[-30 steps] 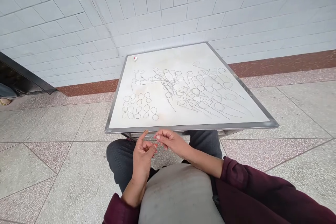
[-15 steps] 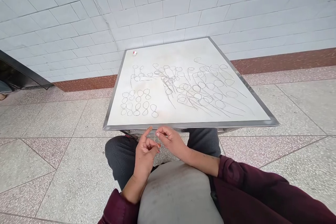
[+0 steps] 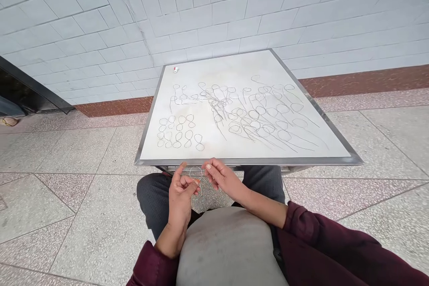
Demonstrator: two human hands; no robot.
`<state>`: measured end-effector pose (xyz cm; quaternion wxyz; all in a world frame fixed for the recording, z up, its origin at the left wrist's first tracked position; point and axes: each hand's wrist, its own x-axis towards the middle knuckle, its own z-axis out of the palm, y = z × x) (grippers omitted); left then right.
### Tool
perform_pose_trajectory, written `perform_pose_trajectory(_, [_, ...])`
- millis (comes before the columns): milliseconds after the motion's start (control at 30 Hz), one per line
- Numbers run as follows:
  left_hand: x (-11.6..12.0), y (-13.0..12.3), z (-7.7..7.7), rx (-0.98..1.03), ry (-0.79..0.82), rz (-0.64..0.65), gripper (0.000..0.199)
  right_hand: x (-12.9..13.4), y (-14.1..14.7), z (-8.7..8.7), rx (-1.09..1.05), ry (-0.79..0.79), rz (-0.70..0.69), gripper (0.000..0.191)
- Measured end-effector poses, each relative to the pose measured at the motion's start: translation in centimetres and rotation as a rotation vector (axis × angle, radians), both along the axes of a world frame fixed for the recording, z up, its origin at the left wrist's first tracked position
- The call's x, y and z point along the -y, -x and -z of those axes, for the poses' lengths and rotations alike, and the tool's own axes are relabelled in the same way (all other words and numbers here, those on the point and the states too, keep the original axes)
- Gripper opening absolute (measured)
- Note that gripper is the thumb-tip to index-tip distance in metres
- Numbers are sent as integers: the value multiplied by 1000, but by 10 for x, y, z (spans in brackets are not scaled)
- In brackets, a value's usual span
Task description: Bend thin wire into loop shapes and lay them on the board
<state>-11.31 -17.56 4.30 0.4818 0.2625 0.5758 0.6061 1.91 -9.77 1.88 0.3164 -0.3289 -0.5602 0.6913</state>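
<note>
My left hand (image 3: 182, 194) pinches a thin wire (image 3: 196, 168) between thumb and fingers, its index finger raised. The wire forms a round loop above the pinch, and a short tail hangs below it. Beside the loop's right edge is my right hand (image 3: 223, 179), fingers loosely bent and thumb a little apart from the index finger. Whether a fingertip touches the loop I cannot tell. On the white table (image 3: 214, 154), several figure-eight wire pieces (image 3: 188, 139) lie in rows at the front left. Several single-loop wires with long tails (image 3: 256, 124) spread across the middle and right.
A small red-and-white object (image 3: 176, 70) sits at the table's far left corner. Metal edging (image 3: 248, 161) runs along the table's near side, above my knees. Behind the table stands a white tiled wall (image 3: 228, 18) with hanging cords (image 3: 129, 6).
The wire loop now shows as a full round ring above my left fingers. My right hand has shifted slightly right and its fingers have loosened. The view has tilted slightly.
</note>
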Motion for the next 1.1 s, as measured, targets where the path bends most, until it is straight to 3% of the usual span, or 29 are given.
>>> perform_pose_trajectory(200, [1,-2,1,-12,-50,-15,64,7,6,3,11,-12,14,27])
perform_pose_trajectory(467, [3,-4,10,-134,-39,59,65,6,12,8,-104,169,56,33])
perform_pose_trajectory(700, [-8,-1,17,-84,-10,-54,72,1,14,17,-1,-25,32,26])
perform_pose_trajectory(900, [-24,0,25,-166,-85,4,64,-10,21,26,-11,-15,86,25])
perform_pose_trajectory(1100, [-48,7,23,-265,-85,75,73,-36,24,21,12,-1,153,27])
